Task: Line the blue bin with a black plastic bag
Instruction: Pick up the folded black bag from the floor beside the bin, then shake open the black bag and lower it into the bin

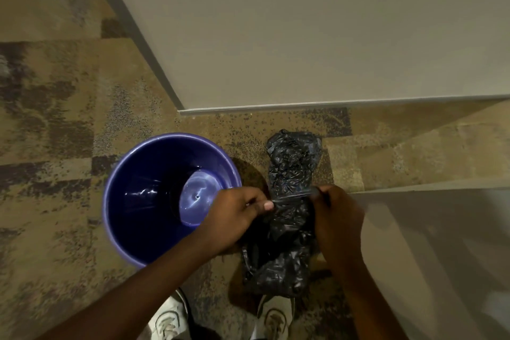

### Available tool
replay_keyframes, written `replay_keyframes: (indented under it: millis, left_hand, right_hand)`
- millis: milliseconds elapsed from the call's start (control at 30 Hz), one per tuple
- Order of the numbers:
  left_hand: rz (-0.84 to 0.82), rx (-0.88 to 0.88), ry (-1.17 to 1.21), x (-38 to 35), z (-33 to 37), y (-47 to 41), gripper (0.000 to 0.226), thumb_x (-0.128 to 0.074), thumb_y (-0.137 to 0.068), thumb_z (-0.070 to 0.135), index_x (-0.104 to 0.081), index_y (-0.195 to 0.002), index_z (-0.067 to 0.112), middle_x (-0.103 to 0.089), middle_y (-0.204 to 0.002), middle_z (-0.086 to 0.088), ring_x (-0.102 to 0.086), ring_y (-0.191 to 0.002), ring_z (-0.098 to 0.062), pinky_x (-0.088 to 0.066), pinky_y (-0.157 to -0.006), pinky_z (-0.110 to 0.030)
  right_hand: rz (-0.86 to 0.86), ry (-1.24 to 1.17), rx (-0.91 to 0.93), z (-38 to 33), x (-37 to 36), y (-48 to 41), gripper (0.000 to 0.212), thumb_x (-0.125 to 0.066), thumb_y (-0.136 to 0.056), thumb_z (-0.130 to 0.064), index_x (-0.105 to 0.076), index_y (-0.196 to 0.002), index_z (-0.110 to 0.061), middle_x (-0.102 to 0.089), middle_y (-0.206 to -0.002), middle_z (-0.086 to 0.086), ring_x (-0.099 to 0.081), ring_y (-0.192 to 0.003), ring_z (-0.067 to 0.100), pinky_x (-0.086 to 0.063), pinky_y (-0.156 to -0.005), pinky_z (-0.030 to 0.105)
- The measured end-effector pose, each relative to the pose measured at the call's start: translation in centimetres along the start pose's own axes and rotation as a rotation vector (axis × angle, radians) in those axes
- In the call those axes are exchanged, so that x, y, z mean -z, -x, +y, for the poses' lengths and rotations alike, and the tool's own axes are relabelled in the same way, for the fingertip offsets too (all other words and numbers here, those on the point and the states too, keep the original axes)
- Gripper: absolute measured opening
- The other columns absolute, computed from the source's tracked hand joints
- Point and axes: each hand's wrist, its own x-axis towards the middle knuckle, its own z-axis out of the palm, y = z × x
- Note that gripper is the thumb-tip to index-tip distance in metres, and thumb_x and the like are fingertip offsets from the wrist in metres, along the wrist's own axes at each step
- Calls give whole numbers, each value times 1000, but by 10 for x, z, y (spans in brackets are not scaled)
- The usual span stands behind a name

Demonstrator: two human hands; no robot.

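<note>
A round blue bin (129,201) stands upright on the carpet at lower left, with nothing inside and its pale bottom showing. To its right hangs a crumpled black plastic bag (289,171), still bunched into a long strip. My left hand (234,215) pinches the bag's left side near the middle, just over the bin's right rim. My right hand (336,215) grips the bag's right side at the same height. The bag's lower part droops between my forearms, above my shoes.
Patterned brown and grey carpet (55,119) covers the floor. A beige wall (303,22) with a pale baseboard runs behind the bin and bag. Another pale surface (441,257) stands close on the right. My white shoes (168,317) are at the bottom edge.
</note>
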Motion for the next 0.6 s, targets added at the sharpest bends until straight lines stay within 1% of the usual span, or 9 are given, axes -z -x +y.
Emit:
replay_keyframes:
  millis: [100,167,267,300,367,400,467,533,600]
  left_hand:
    - [307,-11,11,27,27,23,10,-69,-84,11,-77,-86,17,-73,-90,12,-65,-88,-1,-49,-84,-21]
    - [473,-76,-68,48,47,37,11,-68,-84,14,-77,-90,14,-70,-96,13,-63,-94,-1,-46,-87,-14]
    - [676,-60,-33,77,75,60,17,-55,-90,26,-70,-85,23,-69,-72,16,-64,-77,-5,-44,-68,-9]
    - [737,-59,23,84,84,66,19,-50,-93,27,-66,-82,27,-67,-69,10,-62,-70,-6,-44,-61,-10]
    - [827,-85,136,94,105,73,26,-44,-98,26,-58,-76,28,-67,-74,11,-59,-62,-2,-44,-55,-11]
    - [866,-107,146,101,114,76,29,-41,-100,24,-54,-74,27,-66,-71,15,-57,-59,1,-42,-52,-9]
    - [914,-124,123,114,128,81,34,-38,-102,23,-48,-69,20,-58,-64,15,-50,-54,4,-36,-50,-5]
    - [942,-115,165,132,135,83,38,-38,-102,28,-47,-70,10,-53,-61,7,-46,-53,0,-38,-49,-12]
    - [936,-93,197,151,140,84,40,-40,-100,34,-49,-73,6,-55,-60,-2,-51,-54,-16,-45,-50,-31]
  right_hand:
    - [-61,-41,54,-32,8,15,35,-54,-91,-20,-46,-58,-24,-41,-49,-12,-43,-45,5,-36,-52,7]
    - [-37,-123,106,-61,16,22,34,-53,-88,-30,-46,-55,-24,-41,-43,-9,-48,-42,6,-37,-47,10]
    - [-60,-411,42,-101,26,29,25,-57,-87,-30,-59,-64,-20,-61,-51,-3,-60,-49,5,-41,-41,12]
    - [-35,-481,61,-115,31,32,23,-60,-87,-26,-60,-65,-22,-66,-58,-9,-63,-52,4,-44,-41,12]
    - [72,-501,247,-142,47,35,19,-64,-83,-28,-57,-65,-30,-64,-64,-32,-62,-53,-8,-40,-40,4]
    - [83,-517,337,-156,52,37,16,-63,-80,-32,-57,-66,-33,-63,-64,-35,-61,-53,-11,-38,-39,2]
    - [-13,-611,398,-175,55,37,10,-66,-77,-34,-61,-69,-32,-68,-68,-26,-63,-52,-5,-45,-42,7]
    - [-156,-770,341,-186,56,35,7,-74,-74,-27,-68,-72,-25,-71,-69,-5,-65,-54,5,-53,-49,19]
    - [-246,-902,278,-192,58,30,6,-71,-77,-21,-72,-72,-26,-68,-62,-3,-62,-53,5,-50,-48,17]
